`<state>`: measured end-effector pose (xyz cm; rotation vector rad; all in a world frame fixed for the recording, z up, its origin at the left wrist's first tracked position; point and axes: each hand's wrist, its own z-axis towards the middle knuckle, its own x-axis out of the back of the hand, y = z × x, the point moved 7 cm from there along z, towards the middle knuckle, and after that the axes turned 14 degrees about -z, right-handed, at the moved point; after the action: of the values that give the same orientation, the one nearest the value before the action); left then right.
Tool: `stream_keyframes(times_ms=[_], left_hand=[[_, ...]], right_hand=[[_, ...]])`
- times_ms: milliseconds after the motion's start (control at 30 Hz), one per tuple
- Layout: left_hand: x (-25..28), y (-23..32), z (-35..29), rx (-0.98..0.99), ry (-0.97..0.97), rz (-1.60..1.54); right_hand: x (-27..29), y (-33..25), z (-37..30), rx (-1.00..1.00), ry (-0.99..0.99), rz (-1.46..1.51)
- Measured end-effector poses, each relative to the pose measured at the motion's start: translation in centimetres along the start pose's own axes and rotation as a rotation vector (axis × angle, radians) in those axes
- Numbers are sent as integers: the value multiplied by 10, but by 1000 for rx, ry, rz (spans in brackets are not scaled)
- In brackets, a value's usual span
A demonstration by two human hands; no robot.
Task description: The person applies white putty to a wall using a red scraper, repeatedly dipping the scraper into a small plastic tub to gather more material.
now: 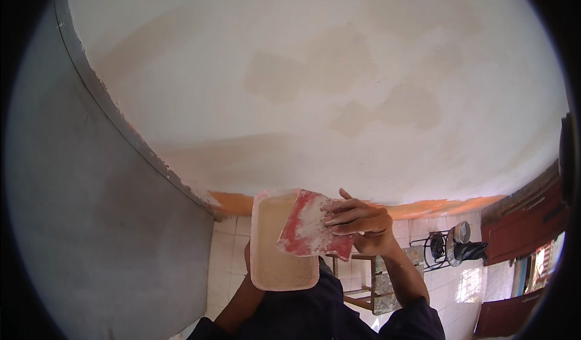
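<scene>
My right hand [363, 222] grips a red plastic putty spreader [315, 224] smeared with whitish paste, its fingers laid across the flat face. The spreader's left corner overlaps the right side of a shallow rectangular tub [254, 243]. Pale beige putty [275, 234] coats the tub's inside. From below and the left, my left hand [247, 258] holds the tub up. Most of that hand is hidden behind the tub, so its fingers do not show. Ahead stands a white wall [212, 92] with several darker beige patches [339, 58].
A grey panel [109, 207] rises along the left. Orange paint [233, 204] shows at the wall's foot, above a tiled floor [221, 249]. A paint-spattered wooden stool [387, 282] stands below right. Farther right are a black metal stand [433, 249] and dark red doors [523, 228].
</scene>
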<state>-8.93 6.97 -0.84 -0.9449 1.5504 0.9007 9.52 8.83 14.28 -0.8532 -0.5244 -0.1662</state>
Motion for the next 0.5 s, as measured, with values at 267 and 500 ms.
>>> stream_keyframes(times_ms=[267,500], left_hand=[[5,0,-5,17,9,-10],[2,7,-4,10,-9,-1]], right_hand=[[-12,-2,-7,-28,-135,-87],[4,-5,-25,-98,-98,-62]])
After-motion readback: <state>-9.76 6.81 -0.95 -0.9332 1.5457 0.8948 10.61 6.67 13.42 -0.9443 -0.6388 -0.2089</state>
